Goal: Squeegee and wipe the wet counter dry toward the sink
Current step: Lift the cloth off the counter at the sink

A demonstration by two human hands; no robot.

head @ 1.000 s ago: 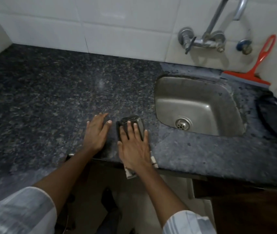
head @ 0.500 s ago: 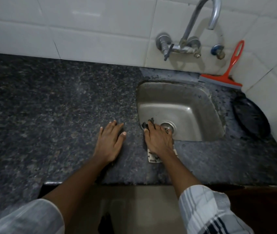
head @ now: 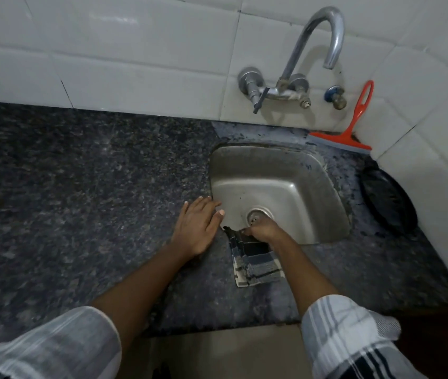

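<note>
A striped blue, white and black cloth (head: 255, 265) lies on the dark granite counter (head: 80, 201) at the front edge of the steel sink (head: 293, 192). My right hand (head: 265, 231) grips the cloth's far end at the sink's front rim, fingers curled over the edge by the drain. My left hand (head: 198, 225) rests flat on the counter just left of the sink's front corner, fingers straight. An orange squeegee (head: 351, 132) leans against the tiled wall behind the sink's right corner.
A wall tap with a curved spout (head: 310, 50) hangs over the sink. A black pan (head: 388, 201) sits on the counter to the right of the sink, close to the side wall. The counter stretches far to the left.
My right hand has slid the cloth along the counter to the sink's front rim and curled over the edge. My left hand has followed to the right, staying flat on the counter.
</note>
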